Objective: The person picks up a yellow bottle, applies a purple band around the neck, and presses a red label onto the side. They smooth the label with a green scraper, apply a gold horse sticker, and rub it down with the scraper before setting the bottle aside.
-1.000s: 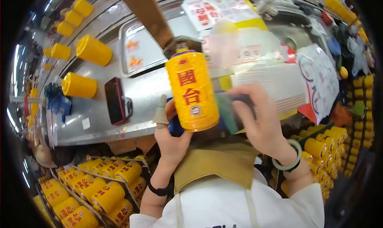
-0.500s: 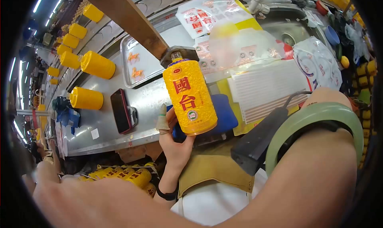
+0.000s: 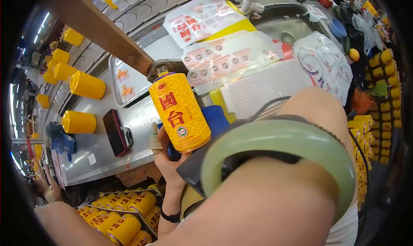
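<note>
A yellow bottle [image 3: 180, 112] with large red characters leans at a slant, its neck in a dark clamp-like fitting [image 3: 170, 68] at the end of a brown bar [image 3: 101, 30]. My left hand [image 3: 167, 157] grips its lower end. A pale cover sits on one fingertip, while some fingers are hidden behind the bottle. My right forearm, very close to the camera, wears a green bangle [image 3: 254, 138] and a dark device with a cable. At the lower left, blurred skin appears to be my right hand [image 3: 60, 224]; its fingers cannot be made out.
Yellow bottles [image 3: 88, 84] and a phone [image 3: 115, 132] stand or lie left on the metal table. Behind are a tray [image 3: 118, 95] with orange pieces, printed sheets [image 3: 221, 58] and a sink [image 3: 284, 26]. Crated bottles [image 3: 124, 226] sit below; another person's hand [image 3: 53, 190] shows far left.
The view has shifted, so the bottle and table appear further left. My right forearm and bangle now cover more of the centre. My left hand keeps its hold on the bottle.
</note>
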A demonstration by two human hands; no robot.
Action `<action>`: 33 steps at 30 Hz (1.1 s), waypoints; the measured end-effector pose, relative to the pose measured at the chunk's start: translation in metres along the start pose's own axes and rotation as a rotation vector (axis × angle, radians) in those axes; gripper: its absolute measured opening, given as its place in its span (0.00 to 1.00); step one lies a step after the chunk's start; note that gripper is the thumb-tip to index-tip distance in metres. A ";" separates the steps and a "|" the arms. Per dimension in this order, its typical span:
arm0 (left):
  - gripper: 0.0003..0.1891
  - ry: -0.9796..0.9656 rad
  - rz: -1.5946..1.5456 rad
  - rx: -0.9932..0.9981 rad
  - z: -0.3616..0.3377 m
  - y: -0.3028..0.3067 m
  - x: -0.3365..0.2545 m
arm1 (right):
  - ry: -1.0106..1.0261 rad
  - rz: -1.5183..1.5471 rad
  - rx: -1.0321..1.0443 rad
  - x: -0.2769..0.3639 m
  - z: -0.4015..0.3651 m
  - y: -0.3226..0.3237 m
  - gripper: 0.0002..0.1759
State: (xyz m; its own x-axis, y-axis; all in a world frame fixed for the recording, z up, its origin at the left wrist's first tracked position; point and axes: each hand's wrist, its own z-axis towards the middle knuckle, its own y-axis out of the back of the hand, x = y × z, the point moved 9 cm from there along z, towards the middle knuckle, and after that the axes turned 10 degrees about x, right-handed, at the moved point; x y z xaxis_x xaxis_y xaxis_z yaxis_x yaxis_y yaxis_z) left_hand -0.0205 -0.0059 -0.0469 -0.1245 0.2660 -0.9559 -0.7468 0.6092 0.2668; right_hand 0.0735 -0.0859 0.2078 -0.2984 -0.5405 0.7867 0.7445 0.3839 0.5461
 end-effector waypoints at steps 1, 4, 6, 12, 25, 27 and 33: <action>0.52 0.004 -0.046 -0.013 0.000 -0.001 0.002 | 0.003 -0.018 -0.008 0.000 0.001 0.000 0.19; 0.52 -0.009 -0.052 -0.031 0.002 -0.002 0.005 | 0.029 -0.040 -0.017 0.006 0.011 -0.007 0.20; 0.51 -0.018 -0.060 -0.039 0.004 -0.005 0.007 | 0.045 -0.053 -0.019 0.006 0.018 -0.011 0.21; 0.51 -0.086 -0.110 -0.132 0.001 0.002 0.009 | -0.016 -0.257 -0.079 -0.025 0.038 -0.006 0.22; 0.52 -0.022 -0.042 -0.071 0.004 0.004 -0.013 | -0.145 -0.808 -0.487 -0.106 -0.099 -0.053 0.14; 0.52 -0.035 0.034 -0.060 0.004 0.003 -0.018 | -0.130 -0.776 -0.388 -0.092 -0.095 -0.064 0.18; 0.50 -0.128 0.204 -0.092 0.003 0.004 -0.038 | -0.235 -0.815 -0.561 -0.096 -0.100 -0.054 0.19</action>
State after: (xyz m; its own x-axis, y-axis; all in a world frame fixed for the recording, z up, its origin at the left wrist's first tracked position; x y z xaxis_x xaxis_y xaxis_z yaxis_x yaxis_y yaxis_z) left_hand -0.0164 -0.0112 -0.0095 -0.1995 0.4720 -0.8587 -0.7718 0.4642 0.4345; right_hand 0.1217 -0.1298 0.0736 -0.9049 -0.2970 0.3048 0.4169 -0.4746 0.7752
